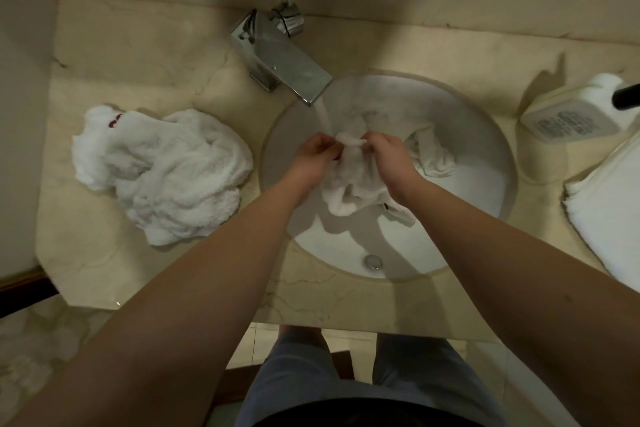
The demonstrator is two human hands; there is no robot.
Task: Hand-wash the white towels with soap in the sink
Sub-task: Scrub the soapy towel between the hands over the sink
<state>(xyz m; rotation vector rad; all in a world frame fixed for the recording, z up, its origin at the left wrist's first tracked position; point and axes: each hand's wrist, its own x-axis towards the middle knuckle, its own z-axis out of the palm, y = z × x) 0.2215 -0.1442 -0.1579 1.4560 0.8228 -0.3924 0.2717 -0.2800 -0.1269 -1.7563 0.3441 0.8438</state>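
Beige marble counter [346, 298] holds a crumpled white towel [159, 173] at left, well apart from the sink [485, 135]. Left hand [313, 158] and right hand [391, 158] each pinch the wet towel [349, 184] under the faucet [284, 62] stream. Splashing over the near rim seems likely if scrubbing widens. Soap bottle [575, 114] crowds the right; the basin leaves room.
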